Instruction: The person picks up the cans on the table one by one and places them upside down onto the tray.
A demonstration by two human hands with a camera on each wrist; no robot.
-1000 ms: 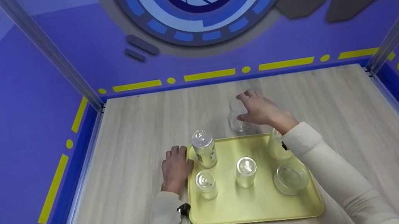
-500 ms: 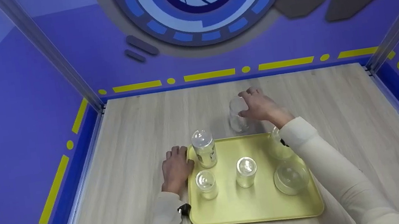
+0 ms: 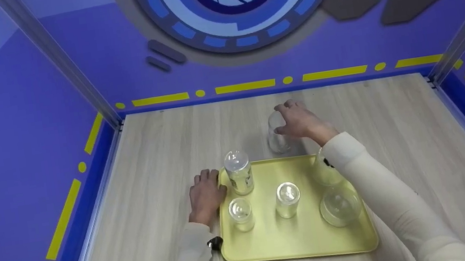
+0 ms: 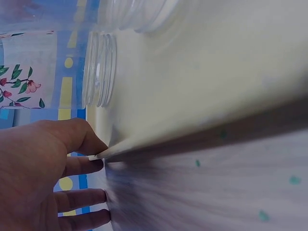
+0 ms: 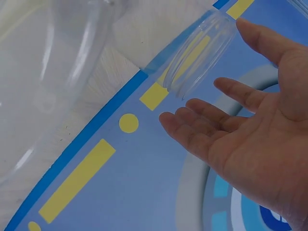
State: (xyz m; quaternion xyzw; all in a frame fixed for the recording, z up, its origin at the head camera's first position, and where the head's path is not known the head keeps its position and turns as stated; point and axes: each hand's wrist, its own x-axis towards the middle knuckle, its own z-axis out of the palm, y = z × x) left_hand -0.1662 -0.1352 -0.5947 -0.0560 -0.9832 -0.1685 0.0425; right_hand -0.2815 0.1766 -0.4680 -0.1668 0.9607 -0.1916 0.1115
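Note:
On the table behind the tray stands a clear jar (image 3: 277,138), its threaded mouth (image 5: 199,55) facing up. My right hand (image 3: 302,121) hovers around the jar's upper part. In the right wrist view its thumb and fingers are spread apart, with a visible gap to the jar's neck. My left hand (image 3: 206,196) is at the left edge of the yellow tray (image 3: 275,242); the left wrist view has its thumb and forefinger pinching the rim. Just inside that edge, a tall jar with a flower print (image 3: 239,175) stands upside down on the tray.
The tray also bears a small clear jar (image 3: 241,214), another small jar (image 3: 288,200) at its middle and a round, wide clear vessel (image 3: 340,208). Beyond it, a further clear vessel (image 3: 325,172) is partly hidden by the right sleeve. Blue panels (image 3: 207,77) enclose the table.
My right hand has shifted slightly away from me beside the clear jar. The left hand, the tray and the vessels on it have stayed in place.

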